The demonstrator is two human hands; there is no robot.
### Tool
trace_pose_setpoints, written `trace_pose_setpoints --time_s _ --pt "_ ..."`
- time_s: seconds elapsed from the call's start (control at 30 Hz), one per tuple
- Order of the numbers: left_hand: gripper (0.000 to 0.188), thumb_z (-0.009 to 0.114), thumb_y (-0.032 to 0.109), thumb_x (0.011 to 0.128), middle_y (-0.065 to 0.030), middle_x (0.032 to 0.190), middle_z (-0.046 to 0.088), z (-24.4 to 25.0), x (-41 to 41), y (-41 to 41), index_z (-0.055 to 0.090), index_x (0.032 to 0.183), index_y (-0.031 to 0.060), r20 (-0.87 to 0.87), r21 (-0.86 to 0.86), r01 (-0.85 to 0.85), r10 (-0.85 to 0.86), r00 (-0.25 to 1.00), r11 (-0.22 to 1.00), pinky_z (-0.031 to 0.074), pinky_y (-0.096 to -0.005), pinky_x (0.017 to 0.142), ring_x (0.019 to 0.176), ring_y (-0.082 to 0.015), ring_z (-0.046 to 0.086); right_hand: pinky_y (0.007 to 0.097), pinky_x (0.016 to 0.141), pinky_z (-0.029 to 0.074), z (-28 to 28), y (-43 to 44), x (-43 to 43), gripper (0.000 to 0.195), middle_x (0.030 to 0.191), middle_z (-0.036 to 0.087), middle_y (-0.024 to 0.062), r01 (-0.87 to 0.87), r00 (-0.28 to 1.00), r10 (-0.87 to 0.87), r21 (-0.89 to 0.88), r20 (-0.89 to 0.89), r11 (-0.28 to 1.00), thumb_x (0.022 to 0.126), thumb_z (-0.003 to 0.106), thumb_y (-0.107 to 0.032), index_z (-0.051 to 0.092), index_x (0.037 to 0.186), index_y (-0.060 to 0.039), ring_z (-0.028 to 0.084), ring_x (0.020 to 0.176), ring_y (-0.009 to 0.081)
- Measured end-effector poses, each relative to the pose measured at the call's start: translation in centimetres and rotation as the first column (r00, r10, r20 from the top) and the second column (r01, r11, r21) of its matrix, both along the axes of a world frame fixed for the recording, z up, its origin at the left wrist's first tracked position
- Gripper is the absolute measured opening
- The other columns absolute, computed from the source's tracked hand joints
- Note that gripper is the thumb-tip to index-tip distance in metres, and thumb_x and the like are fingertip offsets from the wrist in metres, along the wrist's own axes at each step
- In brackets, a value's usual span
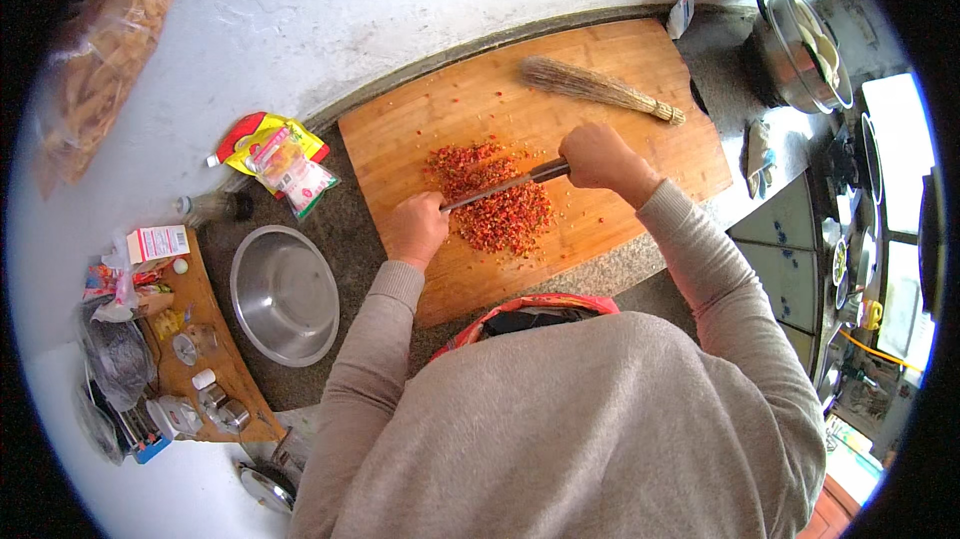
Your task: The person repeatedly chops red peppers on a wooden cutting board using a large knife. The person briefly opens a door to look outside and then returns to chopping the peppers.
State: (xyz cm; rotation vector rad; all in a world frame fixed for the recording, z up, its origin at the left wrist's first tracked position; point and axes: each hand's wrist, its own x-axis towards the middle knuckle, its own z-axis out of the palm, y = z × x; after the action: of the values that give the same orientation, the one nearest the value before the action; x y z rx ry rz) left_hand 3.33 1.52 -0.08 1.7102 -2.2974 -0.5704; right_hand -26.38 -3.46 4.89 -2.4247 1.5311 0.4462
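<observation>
My right hand (600,156) is closed around the dark handle of a kitchen knife (491,191). At the other end of the blade, my left hand (420,230) grips the tip. The blade lies across a heap of chopped red chili (502,216), with bits on both sides of it. Under the heap is a large wooden cutting board (615,51), and a few loose bits are scattered over it. Whether the edge touches the wood is hidden by the chili. Beyond my right hand, a straw whisk brush (600,89) rests on the board.
Left of the board stands a steel basin (285,295). Behind it are seasoning packets (289,164) and a glass jar (214,207). A wooden shelf (244,400) at far left holds boxes, bags and jars. At the right back sits a steel pot (799,51). A wall borders the board's far side.
</observation>
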Motion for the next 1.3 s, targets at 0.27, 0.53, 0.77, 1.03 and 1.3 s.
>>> trace_pose_setpoints --time_s 0.27,0.53,0.77,1.03,1.3 --pt "0.004 0.061 0.007 0.073 -0.0124 0.073 0.061 0.0 -1.1 -0.6 0.063 0.075 0.0036 0.127 -0.067 -0.006 0.014 0.992 0.998 0.052 -0.0428 0.061 0.071 -0.0310 0.062 0.0431 0.061 0.049 -0.9 -2.2 -0.7 0.009 0.070 0.064 0.0130 -0.044 0.997 0.043 0.016 0.068 0.999 0.065 0.062 -0.016 0.067 0.069 -0.0093 0.063 0.070 0.0334" --pt "0.006 0.060 0.009 0.075 -0.0140 0.074 0.061 -0.2 -1.8 -0.8 0.063 0.074 0.0046 0.181 -0.066 -0.041 0.052 0.982 0.997 0.050 -0.0448 0.061 0.070 -0.0321 0.061 0.0414 0.059 0.050 -2.7 -3.4 -1.1 0.008 0.071 0.065 0.0134 -0.043 0.995 0.040 0.033 0.086 0.999 0.065 0.064 -0.014 0.067 0.069 -0.0086 0.064 0.069 0.0317" --pt "0.012 0.062 0.016 0.077 -0.0161 0.073 0.062 0.8 -1.7 -0.6 0.062 0.073 0.0042 0.180 -0.124 -0.044 0.066 0.981 0.991 0.050 -0.0455 0.061 0.071 -0.0338 0.061 0.0414 0.062 0.050 -1.9 -4.7 0.4 0.009 0.073 0.065 0.0127 -0.024 1.000 0.024 -0.015 0.001 1.000 0.068 0.062 -0.013 0.068 0.074 -0.0094 0.064 0.073 0.0318" --pt "0.002 0.058 0.007 0.072 -0.0109 0.073 0.059 2.2 -0.5 0.9 0.059 0.071 0.0049 0.224 -0.195 0.205 -0.160 0.961 0.959 0.051 -0.0409 0.060 0.073 -0.0284 0.060 0.0441 0.062 0.050 -1.7 3.5 -1.3 0.010 0.073 0.064 0.0127 0.161 0.976 -0.169 0.062 0.140 0.985 0.071 0.060 -0.017 0.065 0.077 -0.0115 0.063 0.072 0.0333" --pt "0.002 0.059 0.005 0.070 -0.0079 0.073 0.057 -1.5 0.2 3.0 0.058 0.072 0.0064 0.002 -0.256 0.185 -0.191 0.982 0.949 0.051 -0.0400 0.062 0.073 -0.0272 0.059 0.0429 0.060 0.051 0.8 7.8 0.4 0.010 0.070 0.064 0.0122 0.225 0.974 -0.226 0.073 0.012 0.972 0.070 0.059 -0.018 0.067 0.075 -0.0122 0.063 0.069 0.0327"
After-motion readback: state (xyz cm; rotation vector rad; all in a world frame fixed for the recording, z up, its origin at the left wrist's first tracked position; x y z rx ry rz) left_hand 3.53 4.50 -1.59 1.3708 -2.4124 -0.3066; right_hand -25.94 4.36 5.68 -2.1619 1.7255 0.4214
